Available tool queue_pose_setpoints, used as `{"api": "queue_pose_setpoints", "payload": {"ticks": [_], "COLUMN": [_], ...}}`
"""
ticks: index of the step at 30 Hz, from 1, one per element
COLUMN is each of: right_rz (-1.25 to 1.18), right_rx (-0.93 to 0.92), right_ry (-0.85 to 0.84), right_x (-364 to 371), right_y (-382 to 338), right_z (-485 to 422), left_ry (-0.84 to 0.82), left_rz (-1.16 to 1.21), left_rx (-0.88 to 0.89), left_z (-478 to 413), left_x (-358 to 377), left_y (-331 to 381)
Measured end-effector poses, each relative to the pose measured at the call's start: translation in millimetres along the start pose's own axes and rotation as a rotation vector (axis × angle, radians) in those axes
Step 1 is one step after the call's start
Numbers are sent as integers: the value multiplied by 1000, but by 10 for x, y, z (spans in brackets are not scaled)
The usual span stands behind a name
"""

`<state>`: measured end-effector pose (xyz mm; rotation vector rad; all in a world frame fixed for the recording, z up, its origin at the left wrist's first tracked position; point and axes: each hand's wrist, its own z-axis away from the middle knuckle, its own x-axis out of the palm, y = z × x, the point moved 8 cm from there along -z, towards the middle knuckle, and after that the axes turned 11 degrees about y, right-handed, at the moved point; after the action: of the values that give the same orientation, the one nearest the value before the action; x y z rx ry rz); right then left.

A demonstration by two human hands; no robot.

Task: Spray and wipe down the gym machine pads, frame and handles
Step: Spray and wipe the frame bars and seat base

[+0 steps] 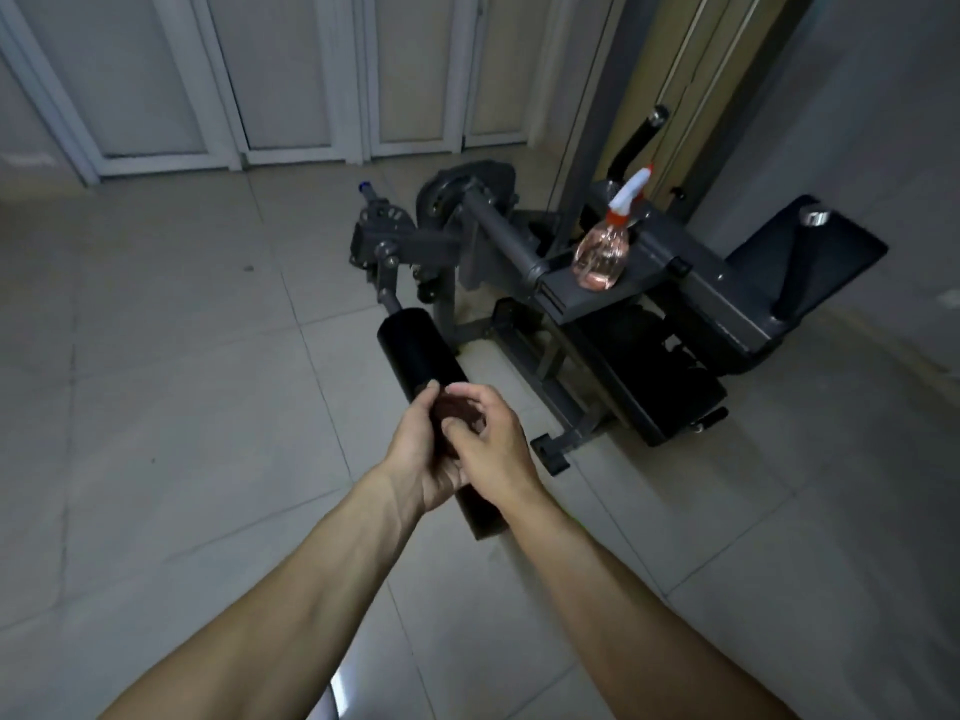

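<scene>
The gym machine (675,262) stands on the tiled floor (182,356) ahead and to the right, its black roller pad (410,345) reaching out toward the person. Two bare forearms enter from the bottom edge, both cut off below the elbow. The left hand (415,454) and the right hand (498,449) are together over the near half of the roller pad, fingers curled around a dark bundle (460,413) pressed between them. The light is dim and the bundle is mostly covered, so I cannot tell whether it is a cloth or whether it touches the pad. The hands also hide the middle of the roller, and only its near end shows below the wrists.

Beyond the hands, a black seat pad (649,376) lies low under the grey frame and is partly covered by it. A clear spray bottle (605,252) with pinkish liquid and an orange-and-white trigger head stands upright on a flat grey part of the frame, with neither hand on it. Any lettering on the bottle or the frame is too small and dark to read.

Farther back, a round grey disc (457,194) sits at the pivot, a black handle (636,142) rises behind the bottle, and a dark panel with a chrome knob (816,218) juts to the right. Pale panelled doors (285,70) close off the far wall, their tops cut off by the frame edge.
</scene>
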<state>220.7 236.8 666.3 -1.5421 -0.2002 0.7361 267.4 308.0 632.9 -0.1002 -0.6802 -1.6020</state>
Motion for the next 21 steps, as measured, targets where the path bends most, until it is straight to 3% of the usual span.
{"api": "queue_pose_setpoints", "payload": {"ticks": [3, 7, 11, 12, 21], "right_rz": [-16, -116, -238, -227, 2], "right_rx": [-13, 1, 65, 85, 139], "right_ry": [-29, 97, 333, 438, 798], "right_x": [109, 170, -26, -182, -1198], "right_y": [-220, -469, -602, -590, -474], "right_z": [-183, -475, -822, -982, -1953], "left_ry": [13, -23, -97, -123, -221], "left_rz": [-102, -229, -205, -236, -385], "left_rx": [92, 119, 23, -25, -167], "left_z": [-38, -157, -328, -409, -1016], "left_x": [36, 255, 650, 852, 1945], "left_y": [451, 981, 1366, 1447, 1558]}}
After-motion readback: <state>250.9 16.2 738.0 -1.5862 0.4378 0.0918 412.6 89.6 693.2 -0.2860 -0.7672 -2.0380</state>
